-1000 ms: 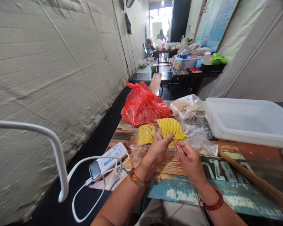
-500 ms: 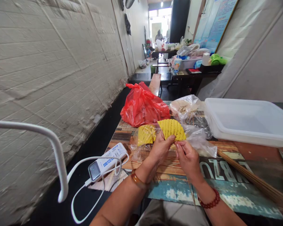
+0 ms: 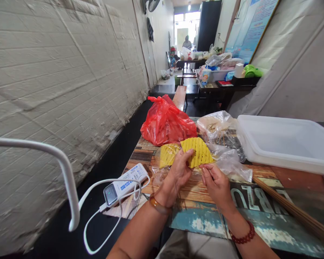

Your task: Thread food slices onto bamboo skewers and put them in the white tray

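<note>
A yellow, scored food slab [image 3: 196, 153] is in my left hand [image 3: 181, 167], thumb on its face and fingers behind. My right hand [image 3: 216, 181] is closed in a pinch at the slab's lower right edge. A thin wooden skewer [image 3: 223, 223] trails down from that pinch; its tip is too fine to make out. Just behind the left hand, another yellow scored slab [image 3: 168, 154] lies on a clear plastic bag [image 3: 158, 174]. To the right rests a bundle of skewers [image 3: 291, 207].
A tied red plastic bag [image 3: 169, 122] and a clear bag of pale pieces [image 3: 215, 124] stand behind the slabs. On the right is a white plastic tub [image 3: 283, 163]. At the left, a white power bank [image 3: 126, 183] with a looped cable [image 3: 90, 233] lies near the table edge.
My left thumb has shifted up and left across the slab, away from my right fingers. The slab is turned slightly, its right corner lower. The whole view has shifted a little.
</note>
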Demonstrator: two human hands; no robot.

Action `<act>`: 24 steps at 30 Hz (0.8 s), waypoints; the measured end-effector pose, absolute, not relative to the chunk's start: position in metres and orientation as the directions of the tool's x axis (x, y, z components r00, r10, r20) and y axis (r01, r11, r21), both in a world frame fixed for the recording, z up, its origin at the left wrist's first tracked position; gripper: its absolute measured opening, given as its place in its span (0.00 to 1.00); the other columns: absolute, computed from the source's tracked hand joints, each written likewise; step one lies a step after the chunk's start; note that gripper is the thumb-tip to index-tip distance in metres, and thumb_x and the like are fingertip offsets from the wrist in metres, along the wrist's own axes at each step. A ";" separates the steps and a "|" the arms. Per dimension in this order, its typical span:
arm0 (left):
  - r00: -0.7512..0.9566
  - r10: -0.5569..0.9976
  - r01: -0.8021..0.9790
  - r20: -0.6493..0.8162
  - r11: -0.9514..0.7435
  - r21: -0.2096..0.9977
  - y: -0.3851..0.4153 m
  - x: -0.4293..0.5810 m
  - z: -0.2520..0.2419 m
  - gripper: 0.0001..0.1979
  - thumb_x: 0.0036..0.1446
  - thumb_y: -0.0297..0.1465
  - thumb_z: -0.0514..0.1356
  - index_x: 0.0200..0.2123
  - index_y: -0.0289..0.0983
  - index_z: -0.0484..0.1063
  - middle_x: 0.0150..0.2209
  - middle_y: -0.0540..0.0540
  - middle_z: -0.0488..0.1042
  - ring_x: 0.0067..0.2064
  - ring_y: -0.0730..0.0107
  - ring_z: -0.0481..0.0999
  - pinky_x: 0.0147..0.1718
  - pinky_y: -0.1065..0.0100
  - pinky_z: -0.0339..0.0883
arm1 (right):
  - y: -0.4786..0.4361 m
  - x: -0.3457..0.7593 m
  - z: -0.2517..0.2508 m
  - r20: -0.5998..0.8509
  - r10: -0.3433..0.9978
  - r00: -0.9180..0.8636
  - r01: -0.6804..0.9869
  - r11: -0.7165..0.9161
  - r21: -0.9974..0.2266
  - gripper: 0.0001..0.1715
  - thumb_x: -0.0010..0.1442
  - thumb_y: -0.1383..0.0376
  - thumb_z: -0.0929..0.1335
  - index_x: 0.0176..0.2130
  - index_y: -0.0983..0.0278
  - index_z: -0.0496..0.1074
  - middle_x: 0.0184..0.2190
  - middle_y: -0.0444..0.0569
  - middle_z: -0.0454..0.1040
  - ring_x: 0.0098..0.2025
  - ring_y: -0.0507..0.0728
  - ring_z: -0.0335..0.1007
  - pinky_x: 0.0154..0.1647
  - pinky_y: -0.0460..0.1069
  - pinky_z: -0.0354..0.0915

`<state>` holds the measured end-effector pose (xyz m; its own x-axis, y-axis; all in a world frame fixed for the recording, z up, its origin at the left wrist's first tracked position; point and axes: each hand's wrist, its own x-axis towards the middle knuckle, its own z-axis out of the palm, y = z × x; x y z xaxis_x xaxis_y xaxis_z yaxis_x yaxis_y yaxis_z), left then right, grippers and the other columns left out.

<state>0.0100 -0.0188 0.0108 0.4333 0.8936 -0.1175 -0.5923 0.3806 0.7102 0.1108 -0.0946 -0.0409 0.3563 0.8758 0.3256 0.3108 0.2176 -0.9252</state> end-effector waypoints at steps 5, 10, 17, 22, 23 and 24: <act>0.487 0.866 -0.575 -0.112 0.414 0.705 -0.017 0.010 0.008 0.12 0.44 0.34 0.67 0.35 0.38 0.74 0.38 0.43 0.77 0.44 0.56 0.75 0.41 0.61 0.69 | -0.095 0.111 -0.045 0.264 0.895 0.359 0.256 0.178 -0.950 0.15 0.61 0.55 0.63 0.38 0.62 0.71 0.22 0.44 0.71 0.19 0.51 0.62 0.21 0.46 0.60; 0.485 0.871 -0.594 -0.082 0.397 0.700 -0.018 0.012 0.006 0.21 0.37 0.29 0.71 0.38 0.34 0.74 0.38 0.43 0.77 0.42 0.60 0.76 0.42 0.63 0.68 | -0.096 0.112 -0.044 0.250 0.900 0.357 0.257 0.163 -0.953 0.15 0.60 0.55 0.64 0.39 0.62 0.72 0.22 0.44 0.72 0.20 0.52 0.63 0.20 0.46 0.60; 0.399 0.913 -0.636 -0.082 0.341 0.692 -0.018 0.013 0.007 0.22 0.37 0.31 0.71 0.38 0.34 0.73 0.36 0.45 0.77 0.40 0.62 0.77 0.42 0.62 0.68 | -0.096 0.112 -0.047 0.300 0.887 0.350 0.299 0.198 -0.933 0.15 0.60 0.55 0.64 0.39 0.61 0.74 0.23 0.45 0.73 0.23 0.53 0.66 0.20 0.46 0.61; 0.384 0.921 -0.652 -0.069 0.324 0.685 -0.018 0.013 0.008 0.22 0.37 0.30 0.70 0.39 0.34 0.73 0.36 0.45 0.77 0.38 0.63 0.77 0.43 0.62 0.68 | -0.096 0.112 -0.054 0.303 0.884 0.355 0.311 0.194 -0.930 0.17 0.60 0.56 0.64 0.43 0.61 0.74 0.28 0.48 0.75 0.23 0.53 0.66 0.20 0.47 0.61; 0.385 0.920 -0.654 -0.070 0.326 0.683 -0.018 0.013 0.008 0.22 0.38 0.30 0.70 0.39 0.34 0.73 0.36 0.45 0.77 0.38 0.63 0.77 0.43 0.62 0.68 | -0.097 0.112 -0.056 0.297 0.888 0.351 0.307 0.191 -0.933 0.17 0.60 0.56 0.64 0.44 0.61 0.74 0.28 0.48 0.75 0.22 0.53 0.66 0.20 0.47 0.61; 0.388 0.919 -0.657 -0.070 0.329 0.678 -0.018 0.013 0.007 0.22 0.38 0.30 0.70 0.39 0.34 0.73 0.36 0.45 0.77 0.38 0.64 0.77 0.43 0.62 0.68 | -0.097 0.112 -0.057 0.291 0.891 0.348 0.301 0.187 -0.935 0.17 0.60 0.56 0.64 0.45 0.61 0.74 0.27 0.47 0.75 0.21 0.53 0.65 0.20 0.47 0.60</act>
<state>0.0126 -0.0179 0.0073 0.3879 0.9190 -0.0702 -0.6569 0.3290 0.6784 0.1122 -0.0969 -0.0568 0.3479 0.8914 0.2905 0.3014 0.1871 -0.9350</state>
